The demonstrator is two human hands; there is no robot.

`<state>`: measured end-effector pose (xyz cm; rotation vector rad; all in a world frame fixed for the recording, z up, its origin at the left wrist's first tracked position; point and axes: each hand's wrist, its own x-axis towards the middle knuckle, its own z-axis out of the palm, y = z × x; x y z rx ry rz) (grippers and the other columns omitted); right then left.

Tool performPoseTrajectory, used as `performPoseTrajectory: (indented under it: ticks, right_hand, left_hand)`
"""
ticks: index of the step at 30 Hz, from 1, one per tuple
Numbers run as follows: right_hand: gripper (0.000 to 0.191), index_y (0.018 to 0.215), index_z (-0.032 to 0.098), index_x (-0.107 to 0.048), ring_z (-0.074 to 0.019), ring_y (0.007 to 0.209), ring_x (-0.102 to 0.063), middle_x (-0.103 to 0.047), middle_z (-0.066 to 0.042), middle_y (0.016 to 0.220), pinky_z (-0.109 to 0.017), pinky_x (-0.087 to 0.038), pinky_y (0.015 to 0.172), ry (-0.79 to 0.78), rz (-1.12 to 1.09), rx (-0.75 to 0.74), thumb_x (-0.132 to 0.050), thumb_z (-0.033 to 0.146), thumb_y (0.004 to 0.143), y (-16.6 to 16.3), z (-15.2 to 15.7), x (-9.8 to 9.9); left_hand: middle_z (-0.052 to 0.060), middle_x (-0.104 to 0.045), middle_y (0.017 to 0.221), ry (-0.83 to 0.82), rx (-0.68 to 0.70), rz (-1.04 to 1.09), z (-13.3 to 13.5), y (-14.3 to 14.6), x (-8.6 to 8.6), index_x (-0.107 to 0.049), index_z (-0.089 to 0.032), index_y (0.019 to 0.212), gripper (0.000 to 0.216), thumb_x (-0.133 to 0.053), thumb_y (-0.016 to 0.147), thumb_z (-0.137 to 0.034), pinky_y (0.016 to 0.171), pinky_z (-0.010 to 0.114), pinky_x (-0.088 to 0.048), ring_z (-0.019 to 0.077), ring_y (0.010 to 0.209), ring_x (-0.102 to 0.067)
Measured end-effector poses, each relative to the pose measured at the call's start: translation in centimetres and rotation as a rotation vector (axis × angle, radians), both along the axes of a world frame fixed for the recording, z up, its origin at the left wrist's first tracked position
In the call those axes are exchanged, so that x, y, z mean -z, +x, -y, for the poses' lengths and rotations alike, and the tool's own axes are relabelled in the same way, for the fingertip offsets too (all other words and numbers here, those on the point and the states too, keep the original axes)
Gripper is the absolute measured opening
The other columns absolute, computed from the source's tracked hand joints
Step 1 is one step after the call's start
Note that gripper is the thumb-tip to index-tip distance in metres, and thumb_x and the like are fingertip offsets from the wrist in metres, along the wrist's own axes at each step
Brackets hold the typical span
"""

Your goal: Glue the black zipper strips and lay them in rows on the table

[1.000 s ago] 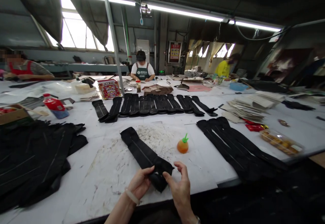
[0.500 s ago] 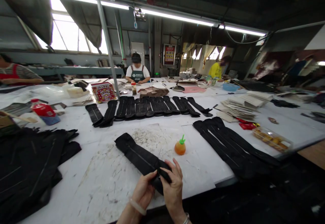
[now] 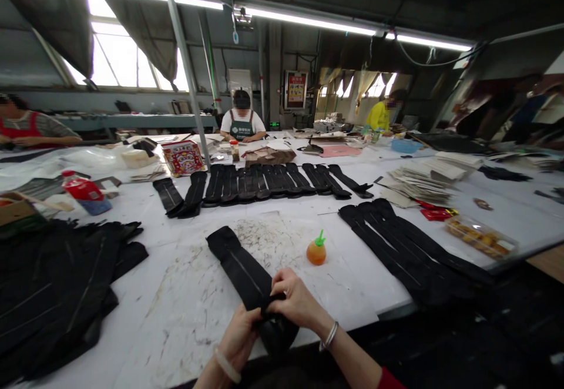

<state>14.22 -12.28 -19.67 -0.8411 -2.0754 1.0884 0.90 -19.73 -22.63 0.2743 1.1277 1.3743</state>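
Observation:
A long black fabric piece (image 3: 240, 265) with a pale line down its middle lies slanting across the white table, its near end bent up in my hands. My left hand (image 3: 241, 333) grips its near edge from the left, thumb on top. With fingertips pinched, my right hand (image 3: 293, 298) holds the fold from above, just right of my left thumb. Part of the near end hangs below my hands toward the table edge. Just beyond my right hand stands a small round orange bottle (image 3: 316, 252) with a green nozzle.
Black pieces lie in a row (image 3: 259, 183) across the table, with more at right (image 3: 396, 248) and a heap (image 3: 57, 295) at left. A red bottle (image 3: 86, 192), stacked grey sheets (image 3: 423, 183) and a plastic food box (image 3: 480, 236) surround them. Several people work beyond; a pole (image 3: 187, 66) rises mid-table.
My right hand has turned over the fabric, from fingers pointing up and spread to a pinch from above. The near end of the piece is now bent further over. The view has shifted slightly.

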Motion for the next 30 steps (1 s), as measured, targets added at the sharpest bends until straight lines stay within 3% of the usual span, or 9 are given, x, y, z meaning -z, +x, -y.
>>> performPoseTrajectory:
  ticks: [4,9,12,14,19,21,23,26,30]
  right_hand:
    - [0.017,0.059,0.018,-0.064,-0.0159,0.082,-0.059,-0.06,0.0,0.094,-0.027,-0.047,0.071,-0.175,-0.032,0.072,-0.08,0.017,0.054,-1.0,-1.2,1.0]
    - [0.033,0.081,0.019,-0.06,-0.0135,0.068,-0.056,-0.058,0.003,0.079,-0.022,-0.043,0.057,-0.385,-0.033,0.127,-0.076,0.012,0.053,-1.9,-1.3,2.5]
    - [0.044,0.092,0.021,-0.055,-0.0135,0.063,-0.056,-0.057,0.006,0.072,-0.02,-0.041,0.052,-0.474,-0.03,0.125,-0.072,0.008,0.053,-2.3,-0.9,3.2]
    - [0.045,0.092,0.021,-0.051,-0.0131,0.059,-0.055,-0.055,0.008,0.066,-0.019,-0.039,0.05,-0.507,-0.021,0.13,-0.068,0.005,0.053,-2.6,-0.6,3.7]
    - [0.046,0.087,0.022,-0.051,-0.0108,0.055,-0.047,-0.048,0.012,0.059,-0.019,-0.032,0.05,-0.484,0.027,0.179,-0.07,0.003,0.049,-3.0,-0.2,4.8]
    - [0.049,0.086,0.022,-0.053,-0.0102,0.055,-0.044,-0.044,0.013,0.057,-0.02,-0.029,0.051,-0.455,0.05,0.201,-0.074,0.003,0.046,-3.1,-0.2,5.0]
    - [0.05,0.084,0.022,-0.053,-0.0104,0.056,-0.042,-0.043,0.013,0.058,-0.021,-0.028,0.051,-0.425,0.071,0.221,-0.077,0.003,0.044,-3.1,-0.2,5.0]
    - [0.051,0.079,0.021,-0.051,-0.0116,0.06,-0.045,-0.047,0.012,0.062,-0.022,-0.029,0.053,-0.381,0.09,0.252,-0.079,0.003,0.04,-3.2,-0.2,5.0]
    - [0.048,0.071,0.021,-0.049,-0.0127,0.06,-0.047,-0.047,0.011,0.06,-0.023,-0.031,0.054,-0.334,0.089,0.281,-0.08,0.004,0.038,-3.2,-0.2,5.2]
  left_hand:
    - [0.003,-0.074,0.073,-0.03,0.003,0.059,0.4,-0.8,0.0,-0.072,-0.013,0.088,0.035,-0.072,0.055,-0.001,0.065,0.025,-0.051,0.0177,0.067,-0.067]
    - [0.002,-0.073,0.071,-0.042,0.034,0.112,0.9,-1.5,0.3,-0.07,-0.014,0.074,0.021,-0.069,0.057,-0.001,0.063,0.024,-0.052,0.0162,0.063,-0.067]
    - [0.007,-0.077,0.084,-0.04,0.091,0.014,0.7,-1.5,0.2,-0.073,-0.013,0.087,0.024,-0.08,0.064,-0.017,0.067,0.026,-0.053,0.0206,0.073,-0.07]
    - [0.009,-0.076,0.078,-0.055,0.2,-0.158,0.5,-1.9,0.3,-0.073,-0.012,0.087,0.028,-0.082,0.067,-0.03,0.061,0.026,-0.05,0.0217,0.068,-0.069]
    - [0.0,-0.046,0.035,-0.231,0.406,-1.049,0.5,-4.5,0.3,-0.048,-0.022,0.039,0.051,-0.072,0.07,-0.055,0.045,0.026,-0.031,0.0178,0.039,-0.049]
    - [0.0,-0.052,0.044,-0.165,0.348,-1.338,0.3,-5.3,-0.4,-0.052,-0.022,0.045,0.042,-0.075,0.067,-0.05,0.052,0.026,-0.034,0.0199,0.051,-0.055]
    - [0.002,-0.068,0.074,-0.014,0.371,-1.439,-0.5,-5.6,-1.0,-0.066,-0.023,0.069,0.025,-0.081,0.06,-0.04,0.063,0.027,-0.039,0.0232,0.069,-0.062]
    - [0.009,-0.058,0.133,0.226,0.611,-1.364,-2.7,-5.9,-1.4,-0.065,-0.03,0.114,0.066,-0.087,0.052,-0.036,0.082,0.032,-0.044,0.0309,0.102,-0.063]
    - [0.009,-0.055,0.134,0.363,0.932,-1.36,-5.9,-6.3,-1.0,-0.066,-0.028,0.113,0.069,-0.087,0.05,-0.044,0.092,0.036,-0.042,0.0352,0.112,-0.059]
